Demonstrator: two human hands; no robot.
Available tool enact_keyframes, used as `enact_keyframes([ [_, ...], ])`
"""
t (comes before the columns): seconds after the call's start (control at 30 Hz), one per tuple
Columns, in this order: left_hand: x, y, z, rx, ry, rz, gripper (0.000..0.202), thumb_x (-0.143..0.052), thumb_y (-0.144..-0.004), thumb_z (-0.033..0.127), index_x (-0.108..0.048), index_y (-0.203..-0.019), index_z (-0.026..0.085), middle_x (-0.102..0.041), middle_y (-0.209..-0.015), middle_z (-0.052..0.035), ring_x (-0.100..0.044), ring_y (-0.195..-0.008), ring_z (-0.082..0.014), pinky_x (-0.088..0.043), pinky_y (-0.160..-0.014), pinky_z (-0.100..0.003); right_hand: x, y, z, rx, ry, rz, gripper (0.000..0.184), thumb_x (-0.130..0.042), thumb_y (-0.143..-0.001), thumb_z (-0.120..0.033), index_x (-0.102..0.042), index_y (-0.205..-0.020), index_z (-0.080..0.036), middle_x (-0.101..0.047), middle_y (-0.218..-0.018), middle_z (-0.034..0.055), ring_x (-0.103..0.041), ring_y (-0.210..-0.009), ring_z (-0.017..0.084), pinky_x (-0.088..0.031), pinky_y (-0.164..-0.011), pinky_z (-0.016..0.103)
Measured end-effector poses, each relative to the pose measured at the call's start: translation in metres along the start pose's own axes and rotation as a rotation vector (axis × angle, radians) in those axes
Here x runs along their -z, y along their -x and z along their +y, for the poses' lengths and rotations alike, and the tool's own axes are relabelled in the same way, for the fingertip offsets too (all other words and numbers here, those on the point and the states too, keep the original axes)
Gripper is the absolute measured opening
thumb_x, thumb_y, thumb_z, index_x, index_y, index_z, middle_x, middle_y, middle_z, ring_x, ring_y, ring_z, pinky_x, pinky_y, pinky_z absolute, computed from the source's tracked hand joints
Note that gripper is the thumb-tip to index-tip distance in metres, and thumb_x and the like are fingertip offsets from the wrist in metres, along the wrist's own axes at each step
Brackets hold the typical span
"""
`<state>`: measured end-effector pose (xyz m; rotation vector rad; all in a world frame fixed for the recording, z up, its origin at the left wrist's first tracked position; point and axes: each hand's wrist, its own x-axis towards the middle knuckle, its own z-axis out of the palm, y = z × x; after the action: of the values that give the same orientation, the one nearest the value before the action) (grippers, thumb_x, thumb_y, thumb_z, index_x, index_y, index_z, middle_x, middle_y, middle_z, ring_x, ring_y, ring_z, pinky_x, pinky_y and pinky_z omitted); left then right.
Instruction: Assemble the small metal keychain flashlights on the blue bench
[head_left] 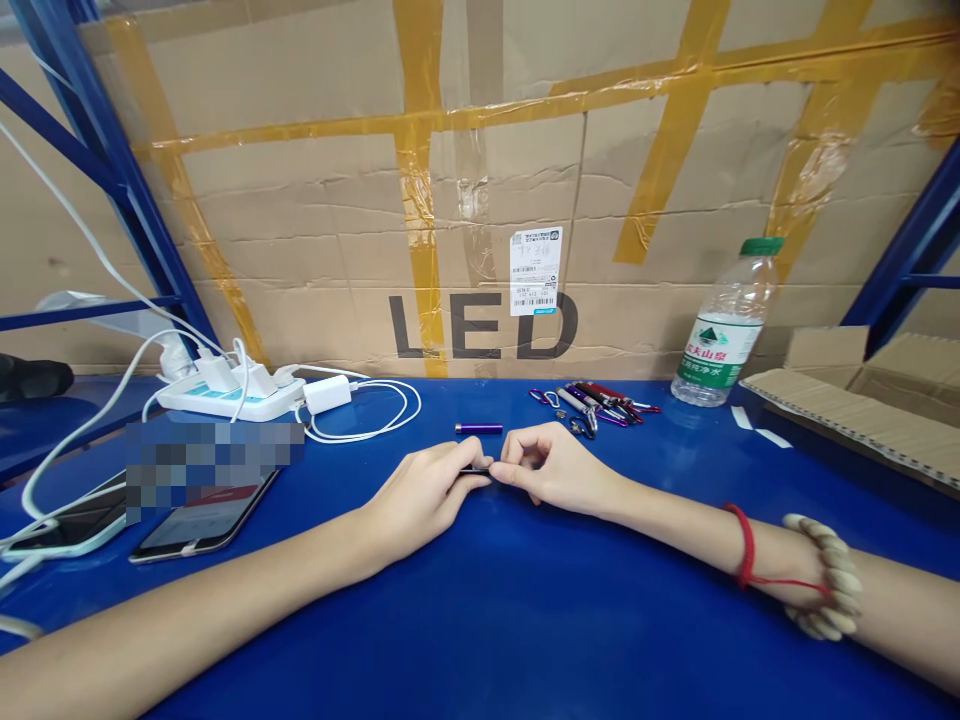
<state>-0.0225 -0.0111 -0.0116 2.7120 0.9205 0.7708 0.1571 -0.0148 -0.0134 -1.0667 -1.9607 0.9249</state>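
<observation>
My left hand (427,490) pinches a thin black stick-like piece (474,471) between thumb and fingers. At the right end of that piece, the thumb and forefinger of my right hand (555,467) are closed together; whatever they grip there is too small to make out. Just behind my hands a short purple metal tube (478,429) lies on the blue table (540,620). Further back to the right is a pile of slim pen-like tubes (596,402) in silver, purple, black and red, with carabiner clips (545,398) among them.
Two phones, one a black phone (206,515), lie at left before a white power strip (232,398) with chargers and looping cables. A water bottle (720,330) stands back right beside an open cardboard box (862,410). A large taped carton (480,220) walls off the back.
</observation>
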Motion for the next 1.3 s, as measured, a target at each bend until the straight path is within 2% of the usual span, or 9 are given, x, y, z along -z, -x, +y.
enact_keyframes([
  [0.1,0.0,-0.001,0.001,0.035,0.012,0.001,0.008,-0.039,-0.084,0.023,-0.045,-0.081,0.021,-0.059,-0.086,-0.0001,-0.056,-0.08,-0.0149,-0.043,-0.07,-0.025,0.001,0.0,0.0,-0.007,-0.003,-0.004,0.032,-0.054,-0.071,-0.044,-0.045,-0.058,-0.016,-0.044,-0.043,-0.006,-0.04,-0.035,0.005,-0.03,-0.038,0.017],
  [0.2,0.001,-0.003,0.001,0.09,0.043,0.002,0.016,-0.039,-0.084,0.025,-0.044,-0.099,0.023,-0.059,-0.094,-0.0003,-0.056,-0.087,-0.0159,-0.043,-0.073,-0.026,0.001,-0.001,0.0,0.021,0.02,0.051,0.028,-0.048,-0.075,-0.044,-0.046,-0.064,-0.017,-0.044,-0.041,-0.0067,-0.043,-0.036,0.007,-0.032,-0.04,0.018],
  [0.3,0.001,-0.004,0.0,0.16,0.056,0.023,0.032,-0.04,-0.084,0.027,-0.035,-0.116,0.025,-0.06,-0.096,-0.0017,-0.056,-0.09,-0.0178,-0.043,-0.074,-0.029,0.004,-0.004,0.001,0.056,0.066,0.215,0.027,-0.045,-0.077,-0.041,-0.045,-0.064,-0.018,-0.045,-0.045,-0.0062,-0.045,-0.038,0.007,-0.034,-0.042,0.019],
  [0.43,0.002,-0.005,0.0,0.202,0.058,0.036,0.034,-0.039,-0.084,0.029,-0.034,-0.117,0.026,-0.06,-0.093,-0.0017,-0.058,-0.086,-0.0184,-0.044,-0.072,-0.029,0.006,-0.01,0.01,0.02,0.282,0.405,0.023,-0.049,-0.073,-0.036,-0.046,-0.059,-0.018,-0.051,-0.055,-0.0035,-0.045,-0.044,0.008,-0.034,-0.046,0.02],
  [0.6,0.003,-0.004,0.001,0.192,0.046,0.014,0.03,-0.038,-0.084,0.031,-0.037,-0.114,0.028,-0.06,-0.094,-0.0007,-0.057,-0.089,-0.0186,-0.044,-0.073,-0.03,0.006,-0.011,0.014,0.058,0.525,0.36,0.006,-0.054,-0.067,-0.024,-0.053,-0.071,-0.019,-0.054,-0.075,-0.0019,-0.047,-0.053,0.008,-0.038,-0.053,0.021],
  [0.83,0.001,-0.004,-0.001,0.182,0.034,0.028,0.03,-0.039,-0.084,0.032,-0.038,-0.113,0.028,-0.06,-0.097,-0.0009,-0.057,-0.091,-0.0178,-0.044,-0.075,-0.029,-0.004,0.0,-0.006,0.21,1.143,0.265,0.021,-0.036,-0.083,-0.022,-0.049,-0.099,-0.02,-0.051,-0.097,0.0066,-0.049,-0.087,0.017,-0.041,-0.063,0.025],
  [0.93,0.002,-0.004,0.0,0.204,0.026,0.016,0.03,-0.038,-0.084,0.033,-0.038,-0.113,0.028,-0.06,-0.096,-0.0009,-0.057,-0.09,-0.0181,-0.044,-0.074,-0.03,-0.006,0.0,-0.009,0.094,1.31,0.326,0.031,-0.033,-0.084,-0.033,-0.049,-0.106,-0.016,-0.051,-0.104,0.014,-0.045,-0.099,0.026,-0.038,-0.076,0.038],
  [1.1,0.003,-0.004,0.002,0.201,0.037,0.01,0.031,-0.036,-0.084,0.034,-0.038,-0.114,0.028,-0.06,-0.095,-0.0012,-0.057,-0.089,-0.0183,-0.044,-0.074,-0.03,-0.005,-0.001,-0.009,-0.285,1.283,0.338,0.068,-0.032,-0.078,-0.056,-0.043,-0.118,-0.003,-0.046,-0.113,0.0304,-0.038,-0.11,0.04,-0.029,-0.08,0.054],
  [1.3,0.002,-0.004,0.0,0.2,0.029,0.003,0.031,-0.036,-0.084,0.035,-0.038,-0.114,0.028,-0.06,-0.094,-0.0017,-0.057,-0.088,-0.0187,-0.044,-0.073,-0.03,-0.004,-0.002,-0.011,-0.305,1.244,0.26,0.063,-0.032,-0.079,-0.055,-0.055,-0.102,-0.001,-0.061,-0.085,0.0262,-0.058,-0.085,0.034,-0.043,-0.063,0.039],
])
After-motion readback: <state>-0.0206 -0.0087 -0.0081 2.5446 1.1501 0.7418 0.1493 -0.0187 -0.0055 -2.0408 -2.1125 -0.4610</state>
